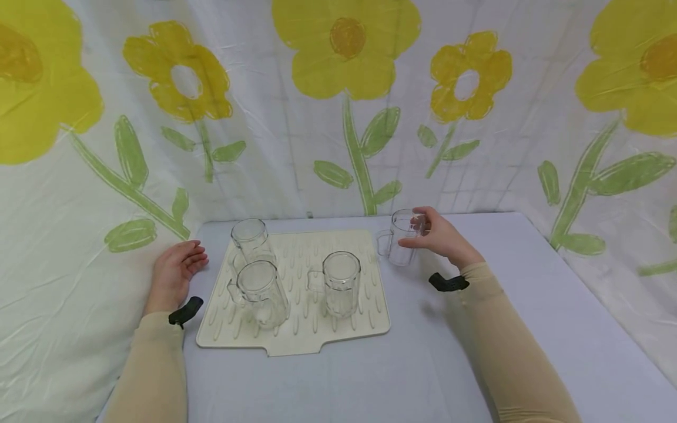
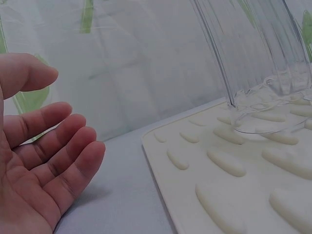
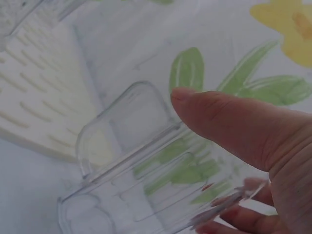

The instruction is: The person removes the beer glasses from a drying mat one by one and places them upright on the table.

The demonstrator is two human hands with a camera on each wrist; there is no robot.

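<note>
My right hand [image 1: 441, 238] curls round a clear glass mug [image 1: 403, 249] beyond the mat's right edge. The thumb [image 3: 219, 114] lies along the near side and the fingers reach round the far side. Its handle [image 3: 126, 122] points left, toward the mat. My left hand [image 1: 177, 270] is idle at the left of the mat, palm turned inward and fingers [image 2: 73, 168] loosely bent, holding nothing. Three more clear mugs stand on the cream ridged mat [image 1: 296, 335]: one at the back left [image 1: 252, 241], one in front of it [image 1: 262, 296], one right of centre [image 1: 342, 288].
The table [image 1: 418, 364] has a pale cloth, and a white curtain with painted yellow flowers [image 1: 346, 59] hangs close behind it. The mat has a raised rim and a short tab [image 1: 293, 351] at its front edge.
</note>
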